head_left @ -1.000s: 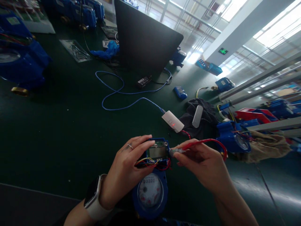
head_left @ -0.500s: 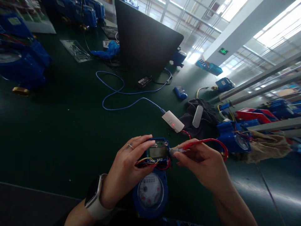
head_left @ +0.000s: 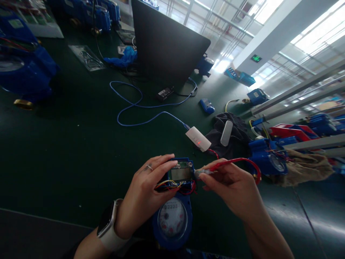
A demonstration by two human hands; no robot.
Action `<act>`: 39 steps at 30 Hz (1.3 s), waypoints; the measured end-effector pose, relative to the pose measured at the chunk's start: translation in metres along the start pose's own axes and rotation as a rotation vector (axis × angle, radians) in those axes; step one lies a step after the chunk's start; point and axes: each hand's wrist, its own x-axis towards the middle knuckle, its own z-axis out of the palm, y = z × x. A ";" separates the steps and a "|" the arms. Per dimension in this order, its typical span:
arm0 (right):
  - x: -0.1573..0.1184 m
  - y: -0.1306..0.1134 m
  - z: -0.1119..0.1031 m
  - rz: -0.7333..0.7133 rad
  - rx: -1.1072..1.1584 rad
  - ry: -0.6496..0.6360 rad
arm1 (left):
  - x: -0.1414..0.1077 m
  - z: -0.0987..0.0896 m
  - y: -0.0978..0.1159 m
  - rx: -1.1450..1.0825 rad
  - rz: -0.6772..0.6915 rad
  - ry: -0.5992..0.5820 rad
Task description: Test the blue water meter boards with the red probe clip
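Observation:
A blue water meter [head_left: 172, 219] with a round dial stands at the table's near edge. Its upper housing is uncovered and shows a small display [head_left: 181, 174], a circuit board and yellow, red and black wires [head_left: 172, 184]. My left hand [head_left: 152, 183] is closed around the left side of this housing, fingertips on its top edge. Between thumb and fingers, my right hand [head_left: 229, 183] pinches a cable connector [head_left: 203, 172] against the housing's right side. A red cable [head_left: 248, 161] loops away from that connector. Whether the connector is seated in the housing is hidden.
Beyond my hands lies a white box with a red light [head_left: 198, 139], joined to a blue cable [head_left: 153, 107]. A dark screen [head_left: 167, 39] rises behind. Another blue meter [head_left: 24, 68] stands left; one more [head_left: 268, 158] sits right beside a tan cloth [head_left: 304, 169]. A dark cloth [head_left: 239, 131] lies nearer.

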 end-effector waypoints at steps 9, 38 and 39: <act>-0.001 -0.001 0.002 0.012 0.021 0.007 | 0.001 0.000 -0.001 -0.001 0.006 0.002; 0.001 0.000 -0.001 0.008 -0.012 -0.019 | 0.002 -0.002 0.002 0.004 0.006 0.003; 0.002 0.001 -0.002 0.004 -0.013 -0.028 | 0.002 -0.002 0.002 0.003 0.006 0.003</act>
